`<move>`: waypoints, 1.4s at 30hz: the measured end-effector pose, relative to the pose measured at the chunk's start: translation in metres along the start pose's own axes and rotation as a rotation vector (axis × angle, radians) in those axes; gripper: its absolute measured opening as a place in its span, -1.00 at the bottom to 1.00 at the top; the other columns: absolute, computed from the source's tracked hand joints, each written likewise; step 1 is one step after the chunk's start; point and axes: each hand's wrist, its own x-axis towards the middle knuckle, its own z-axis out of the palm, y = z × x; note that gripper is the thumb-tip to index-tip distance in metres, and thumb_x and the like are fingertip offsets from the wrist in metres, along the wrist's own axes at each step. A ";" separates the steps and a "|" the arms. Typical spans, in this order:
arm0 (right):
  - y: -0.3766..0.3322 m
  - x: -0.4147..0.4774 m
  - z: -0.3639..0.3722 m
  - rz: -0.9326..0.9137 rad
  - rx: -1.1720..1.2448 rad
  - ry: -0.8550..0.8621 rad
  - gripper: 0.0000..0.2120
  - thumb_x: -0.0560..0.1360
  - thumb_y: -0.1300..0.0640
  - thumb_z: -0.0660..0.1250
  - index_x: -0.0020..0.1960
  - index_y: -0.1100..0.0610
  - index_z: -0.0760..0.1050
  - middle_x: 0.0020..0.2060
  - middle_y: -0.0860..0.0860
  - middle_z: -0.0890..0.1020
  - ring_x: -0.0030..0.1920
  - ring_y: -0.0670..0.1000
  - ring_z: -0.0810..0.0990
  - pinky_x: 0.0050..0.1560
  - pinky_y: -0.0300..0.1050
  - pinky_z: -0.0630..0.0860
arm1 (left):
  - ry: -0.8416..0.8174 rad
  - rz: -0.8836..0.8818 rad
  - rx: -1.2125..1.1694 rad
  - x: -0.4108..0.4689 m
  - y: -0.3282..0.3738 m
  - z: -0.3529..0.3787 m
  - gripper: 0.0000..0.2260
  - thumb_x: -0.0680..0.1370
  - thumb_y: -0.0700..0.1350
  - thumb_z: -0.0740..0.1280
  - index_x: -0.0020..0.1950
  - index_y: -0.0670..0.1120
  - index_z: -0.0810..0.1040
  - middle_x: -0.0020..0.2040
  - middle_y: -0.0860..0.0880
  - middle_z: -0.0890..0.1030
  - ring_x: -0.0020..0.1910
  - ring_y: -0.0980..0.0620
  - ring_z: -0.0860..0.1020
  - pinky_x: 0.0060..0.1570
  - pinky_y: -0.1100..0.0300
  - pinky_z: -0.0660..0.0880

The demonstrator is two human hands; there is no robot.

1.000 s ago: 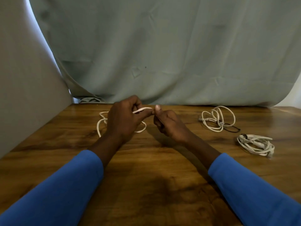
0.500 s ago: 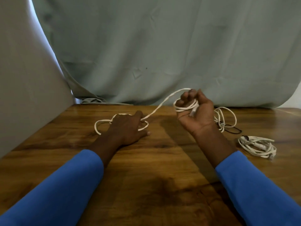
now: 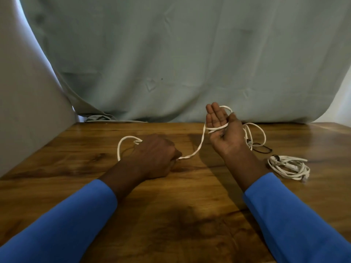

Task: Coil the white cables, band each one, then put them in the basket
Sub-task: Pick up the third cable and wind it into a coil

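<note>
Wrapping right hand (image 3: 224, 133), cable (image 3: 199, 149) slants to left hand (image 3: 153, 156).

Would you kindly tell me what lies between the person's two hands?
In the head view, one slack stretch of thin white cable runs from the left hand up to the right hand, above bare wooden table.

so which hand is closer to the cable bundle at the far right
Right. The right hand is raised just left of the cable bundle; the left hand sits on the table, much farther left.
</note>
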 end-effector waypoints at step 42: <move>0.015 -0.018 0.016 0.113 0.132 -0.188 -0.61 0.71 0.04 0.09 -0.27 0.11 0.34 -0.52 -0.02 0.45 -0.52 -0.03 0.48 -0.18 -0.10 0.68 | 0.056 -0.216 -0.595 -0.005 -0.004 0.018 -0.78 0.60 -0.08 0.37 0.24 0.02 0.62 0.08 0.02 0.69 0.09 0.03 0.62 0.07 0.12 0.51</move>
